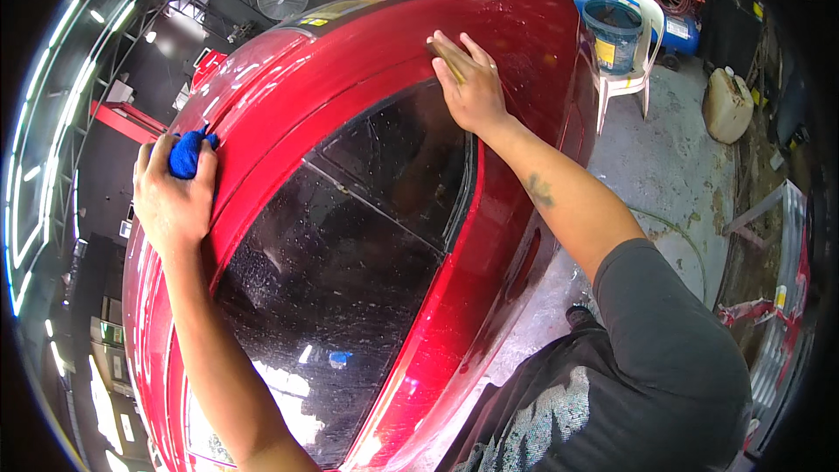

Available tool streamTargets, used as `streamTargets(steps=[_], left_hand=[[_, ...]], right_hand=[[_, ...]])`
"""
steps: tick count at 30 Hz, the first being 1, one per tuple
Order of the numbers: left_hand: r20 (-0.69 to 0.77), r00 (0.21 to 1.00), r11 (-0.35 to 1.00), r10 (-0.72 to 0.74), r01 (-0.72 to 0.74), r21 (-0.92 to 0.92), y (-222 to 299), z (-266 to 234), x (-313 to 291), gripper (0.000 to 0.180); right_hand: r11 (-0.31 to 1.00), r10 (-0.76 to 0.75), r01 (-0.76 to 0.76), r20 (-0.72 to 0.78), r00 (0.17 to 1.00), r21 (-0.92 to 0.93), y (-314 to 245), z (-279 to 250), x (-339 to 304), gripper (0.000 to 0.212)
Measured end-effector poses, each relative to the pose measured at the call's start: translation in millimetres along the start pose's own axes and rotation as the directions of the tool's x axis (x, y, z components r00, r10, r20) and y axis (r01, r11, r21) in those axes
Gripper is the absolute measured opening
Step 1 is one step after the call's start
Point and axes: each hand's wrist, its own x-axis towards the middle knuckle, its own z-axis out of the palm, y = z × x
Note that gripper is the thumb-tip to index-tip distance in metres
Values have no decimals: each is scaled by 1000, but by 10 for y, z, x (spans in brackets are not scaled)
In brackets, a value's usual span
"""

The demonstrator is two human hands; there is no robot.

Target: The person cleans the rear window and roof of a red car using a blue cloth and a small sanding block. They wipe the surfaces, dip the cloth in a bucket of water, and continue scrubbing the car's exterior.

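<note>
A wet red car (pixel 516 26) with dark side windows (pixel 332 271) fills the middle of the head view. My left hand (pixel 173 197) is at the roof edge on the left, its fingers closed round a bunched blue cloth (pixel 185 156). Farther forward, above the front corner of the side glass, my right hand (pixel 474 92) rests against the red bodywork. Between its thumb and fingers is a thin, flat olive-brown piece (pixel 453 64); its exact kind cannot be made out. Droplets and pale streaks dot the glass and paint.
A white plastic chair (pixel 642 44) holds a dark teal bucket (pixel 612 35) beyond the car. Near it are a blue air compressor (pixel 677 33) and an off-white jerrycan (pixel 728 105). A hose lies on the grey floor; a metal frame (pixel 778 297) stands at right.
</note>
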Motion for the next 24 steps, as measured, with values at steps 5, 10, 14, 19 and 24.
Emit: streamTargets(steps=[5, 10, 14, 19, 24], left_hand=[[3, 1000, 1000, -11, 11, 6, -41, 20, -48, 41], [-3, 1000, 1000, 7, -7, 16, -83, -8, -93, 38], [-21, 1000, 1000, 19, -19, 16, -78, 34, -73, 38], [67, 997, 999, -32, 32, -10, 7, -39, -14, 41], [35, 999, 1000, -5, 5, -14, -89, -35, -68, 37]], right_hand=[[920, 111, -182, 216, 970, 347, -1489, 38, 266, 46], [956, -49, 44, 8, 999, 290, -975, -29, 187, 39], [999, 1, 0, -16, 1000, 38, -298, -30, 36, 12], [929, 78, -154, 229, 970, 336, -1567, 54, 244, 69], [998, 64, -64, 11, 998, -11, 28, -19, -15, 21]])
